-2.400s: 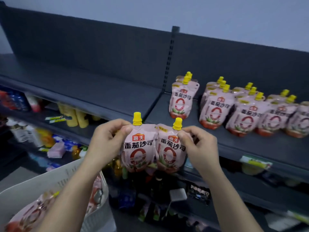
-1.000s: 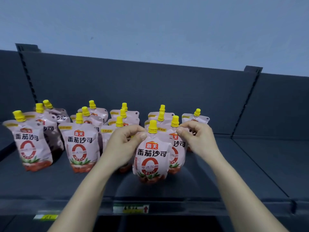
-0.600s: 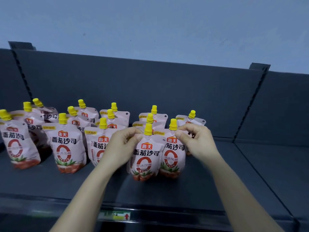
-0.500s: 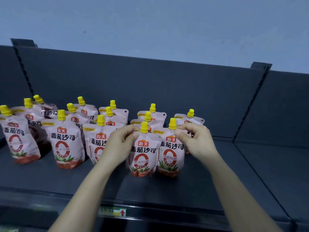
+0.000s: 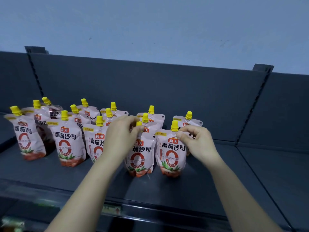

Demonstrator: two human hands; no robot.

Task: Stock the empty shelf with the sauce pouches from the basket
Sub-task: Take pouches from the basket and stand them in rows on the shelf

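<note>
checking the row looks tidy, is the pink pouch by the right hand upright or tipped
Upright: the pink yellow-capped sauce pouch stands on its base on the dark metal shelf, cap pointing up.

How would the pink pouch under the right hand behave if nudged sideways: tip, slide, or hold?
Probably tippy: the pink yellow-capped sauce pouch stands tall on a narrow base on the dark shelf. Likely soft, not stiff: its lower half bulges while the top lies flat, pinched by the right hand. That fill may steady it.
</note>
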